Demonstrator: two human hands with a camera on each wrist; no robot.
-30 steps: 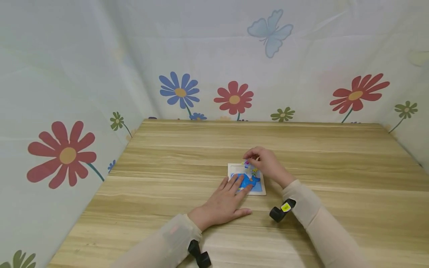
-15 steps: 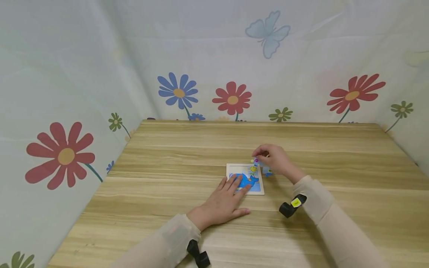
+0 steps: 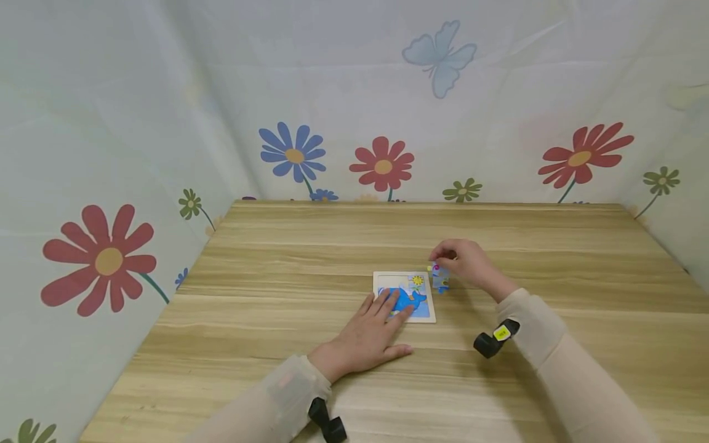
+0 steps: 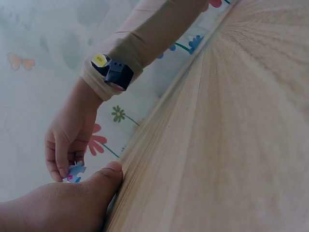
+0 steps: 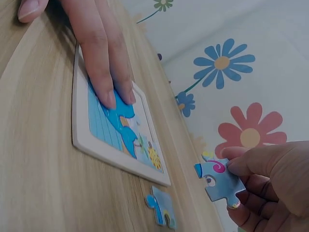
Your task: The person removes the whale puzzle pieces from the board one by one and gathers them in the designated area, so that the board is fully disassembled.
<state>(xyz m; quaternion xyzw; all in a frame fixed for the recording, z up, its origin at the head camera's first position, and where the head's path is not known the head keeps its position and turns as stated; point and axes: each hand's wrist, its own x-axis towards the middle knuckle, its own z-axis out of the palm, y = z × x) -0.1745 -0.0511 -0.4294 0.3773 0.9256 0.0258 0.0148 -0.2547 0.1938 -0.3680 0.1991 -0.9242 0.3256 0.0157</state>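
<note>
- Clock read from the head view, 12 at the worktop's (image 3: pixel 310 246) far edge.
- Right grip (image 3: pixel 465 261): thumb and fingertips pinched together on one edge of a blue held puzzle piece (image 5: pixel 219 178); no gap beyond its thickness. Piece sits at the grip's 8–9 o'clock, raised off the wood, pink swirl showing.
- Loose puzzle piece (image 5: pixel 161 208): flat on the worktop at the right grip's 7–8 o'clock, untouched, just beside the tray's edge, at about its 2–3 o'clock.
- Puzzle tray (image 5: pixel 120 160): pale-rimmed, flat, at the right grip's 8 o'clock, apart from it.
- Within the tray: blue whale picture (image 5: pixel 128 137) across the middle, partly under fingers; yellow sun (image 3: pixel 417 280) at 1 o'clock; pale base showing near 11.
- Left grip (image 3: pixel 365 335): spread and straight, palm down, pinching nothing. Fingertips rest on the whale picture from the tray's 7 o'clock side; thumb lies off the tray, toward its 6.
- Both arms in beige sleeves (image 3: pixel 576 369), entering from 5 and 7 o'clock; black camera (image 3: pixel 487 344) with yellow tag on the right wrist.
- Patterned cloth (image 3: pixel 343 74) beyond the worktop: red and blue flowers, pale butterfly near 12.
</note>
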